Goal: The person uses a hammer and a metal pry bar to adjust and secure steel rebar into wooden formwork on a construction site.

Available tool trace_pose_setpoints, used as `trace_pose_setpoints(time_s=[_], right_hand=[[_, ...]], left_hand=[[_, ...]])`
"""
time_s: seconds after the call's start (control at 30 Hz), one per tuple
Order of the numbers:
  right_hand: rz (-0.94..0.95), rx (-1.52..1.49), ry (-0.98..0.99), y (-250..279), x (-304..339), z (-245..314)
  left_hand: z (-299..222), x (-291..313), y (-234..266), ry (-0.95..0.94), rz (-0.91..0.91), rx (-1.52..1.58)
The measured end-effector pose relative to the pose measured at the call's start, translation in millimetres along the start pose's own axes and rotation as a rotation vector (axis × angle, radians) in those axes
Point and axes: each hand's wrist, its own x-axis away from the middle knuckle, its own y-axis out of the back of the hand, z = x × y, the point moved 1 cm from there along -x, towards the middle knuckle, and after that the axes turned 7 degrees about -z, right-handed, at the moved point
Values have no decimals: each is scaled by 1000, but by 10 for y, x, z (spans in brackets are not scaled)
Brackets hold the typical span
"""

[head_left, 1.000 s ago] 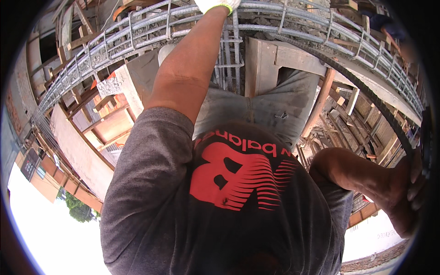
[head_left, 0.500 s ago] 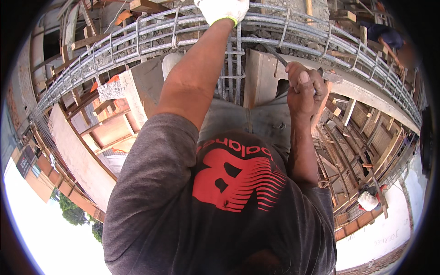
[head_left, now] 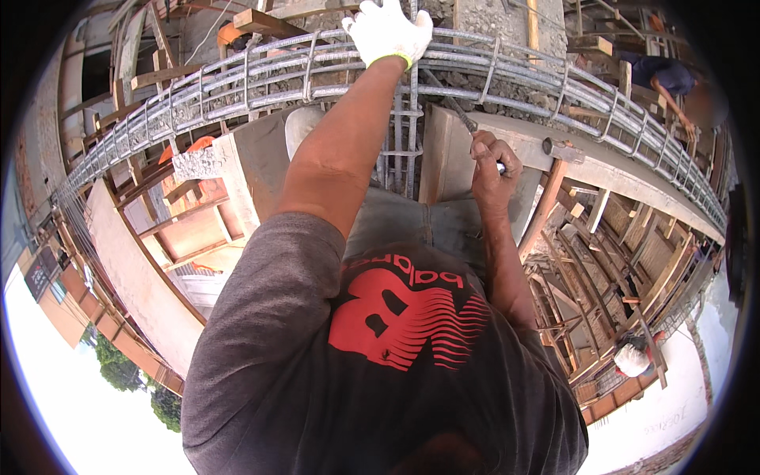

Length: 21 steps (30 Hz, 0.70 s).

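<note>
1. Nearest to me, filling the lower centre of the frame, is the grey shirt (head_left: 380,372) with a red print; I am looking straight down my own chest from a height.
2. Just right of centre, my bare right hand (head_left: 492,166) is closed in a fist around a thin metal tool (head_left: 455,107), whose shaft slants up and left toward the bars, likely so its tip can reach a joint.
3. At the top centre, my left hand (head_left: 388,32), in a white glove, is wrapped shut on the rebar cage (head_left: 261,79), seemingly to steady me and the steel.
4. That cage curves across the upper frame, with vertical bars (head_left: 400,134) dropping between my arms.
5. Farther off, wooden scaffolding (head_left: 602,261) fills the right side; another person (head_left: 669,79) bends at the upper right.
</note>
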Motion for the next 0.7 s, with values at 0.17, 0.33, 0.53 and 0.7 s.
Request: trace_pose_setpoints(time_s=[0.17,0.33,0.53,0.7], right_hand=[[49,-66,35,-19,-23,196],[-43,-199,5,25,-258,871],[88,-201,18,42,-462,1664],[317,-219,87,287,-467,2502]], left_hand=[[-18,-3,40,-21,-21,-6],[7,-26,-30,-29,-40,-4],[26,-23,-15,-21,-30,20],[69,-17,-19,-12,-32,-7]])
